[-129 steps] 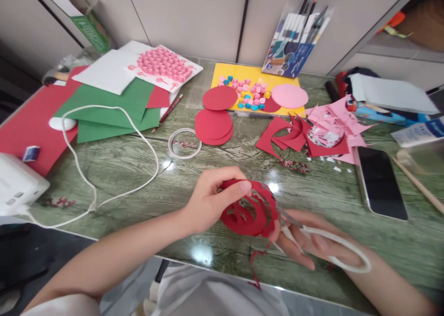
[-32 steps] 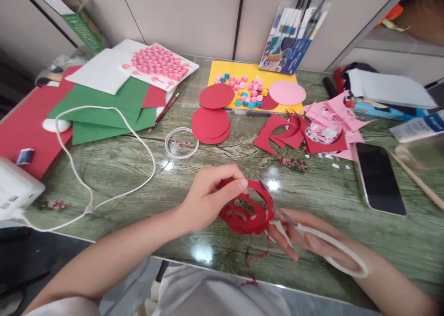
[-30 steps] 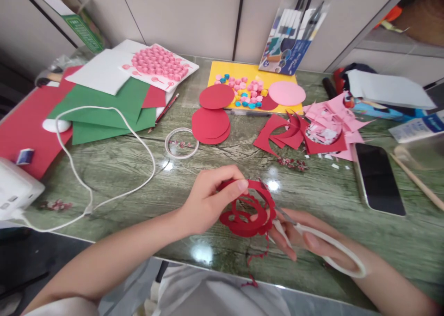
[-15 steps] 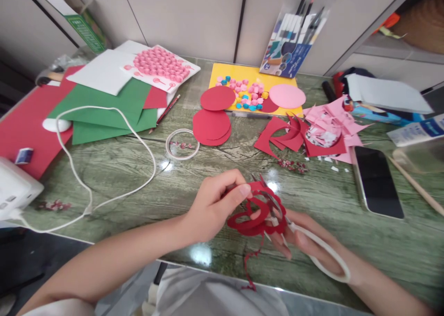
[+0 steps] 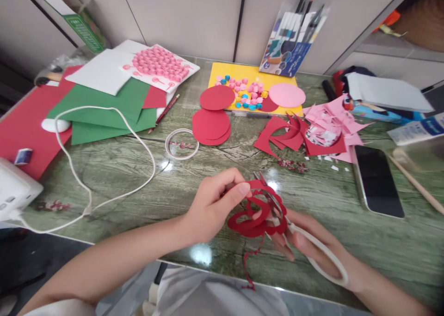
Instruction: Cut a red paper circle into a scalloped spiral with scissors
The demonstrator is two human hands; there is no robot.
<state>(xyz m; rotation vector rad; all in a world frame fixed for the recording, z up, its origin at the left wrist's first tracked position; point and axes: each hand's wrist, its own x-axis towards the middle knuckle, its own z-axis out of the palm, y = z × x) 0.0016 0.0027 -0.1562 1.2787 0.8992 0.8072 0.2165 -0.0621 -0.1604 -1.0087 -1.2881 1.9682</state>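
Note:
Between thumb and fingers, my left hand (image 5: pixel 217 205) pinches a curling piece of red paper (image 5: pixel 255 228) cut into rings with a scalloped edge. My right hand (image 5: pixel 308 242) is closed round the white handles of a pair of scissors (image 5: pixel 328 244). Their blades run up through the red paper, and the tips show just past its upper edge, slightly apart. A thin ragged red strip (image 5: pixel 248 265) hangs below the paper. Part of the scissors and some right-hand fingers are hidden behind the paper.
Beyond my hands lie red paper circles (image 5: pixel 211 127), a tape roll (image 5: pixel 166 145) and red paper offcuts (image 5: pixel 268 136). A phone (image 5: pixel 378 182) lies at the right. A white cable (image 5: pixel 152 168) loops at the left near green paper sheets (image 5: pixel 104 103). A marker pack (image 5: pixel 287 48) leans against the wall.
The scissors have shifted very slightly within the red paper, their handle turning a little downward. My left hand keeps its pinch in almost the same place.

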